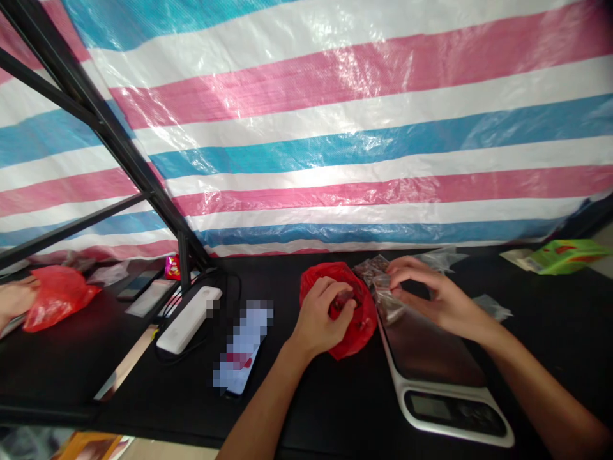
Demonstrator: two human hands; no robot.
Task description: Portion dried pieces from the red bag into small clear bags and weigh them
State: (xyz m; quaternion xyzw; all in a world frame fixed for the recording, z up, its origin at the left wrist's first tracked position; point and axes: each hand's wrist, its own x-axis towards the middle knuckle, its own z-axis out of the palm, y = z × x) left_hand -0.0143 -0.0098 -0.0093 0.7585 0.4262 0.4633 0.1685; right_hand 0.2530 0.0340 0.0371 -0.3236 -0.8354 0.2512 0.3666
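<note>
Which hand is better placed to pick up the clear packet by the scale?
Right, probably. The right hand rests its fingers on the clear plastic packet at the far end of the digital scale, while the left hand is busy down in the red plastic bag.

Phone (242, 348): screen pixelated, content unreadable. Left hand (323, 316) covers most of the red plastic bag's (359, 326) opening; dark contents mostly hidden, kind undetermined. Clear plastic bag (376, 275) partly hidden beneath right hand (440, 297); dark contents too small to identify. Digital scale (443, 390): display (431, 407) dim, no reading legible. Green packet (560, 257): print too small to read. Small red packet (172, 267) partly hidden behind black post (183, 259). Far-left hand (16, 297) cut off by frame edge, owner undetermined. Printed item (90, 445) cut off at bottom edge, unidentified.
</note>
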